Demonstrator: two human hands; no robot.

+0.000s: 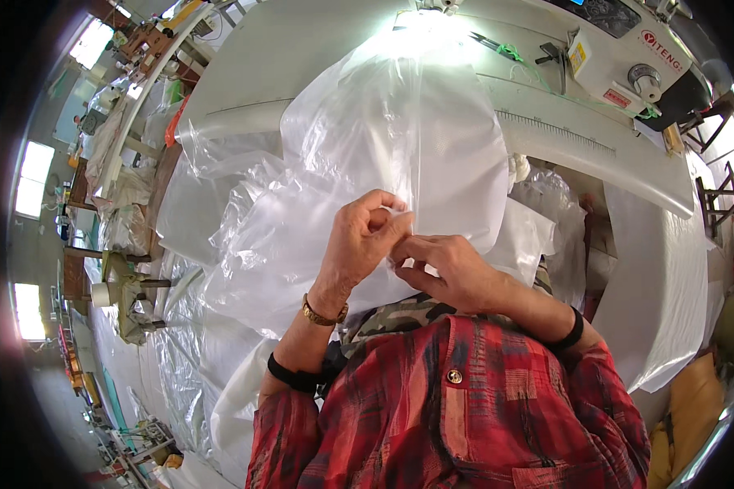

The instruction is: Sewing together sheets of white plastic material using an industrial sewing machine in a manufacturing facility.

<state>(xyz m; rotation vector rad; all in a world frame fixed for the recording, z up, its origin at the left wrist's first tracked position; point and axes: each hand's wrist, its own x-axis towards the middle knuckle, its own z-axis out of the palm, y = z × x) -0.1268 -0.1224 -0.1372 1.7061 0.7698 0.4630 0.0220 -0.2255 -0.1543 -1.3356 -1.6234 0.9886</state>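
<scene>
A large sheet of translucent plastic film (457,147) drapes from the bright light at the sewing machine's needle end down over my lap, with a straight seam or fold along its middle. My left hand (365,232) pinches the film at this seam, thumb and fingertips pressed together. Close beside it, touching or nearly so, my right hand (447,265) has its fingers curled in and closed on the same edge. The exact bit of film between the fingertips is partly hidden by the fingers.
A white sewing machine (628,69) stands on the pale worktable (253,61). Thread snips (497,46) with green thread lie beside it, and a ruler scale (554,130) runs along the table's front. More crumpled film (187,359) hangs at the left; a white sheet (644,277) hangs at the right.
</scene>
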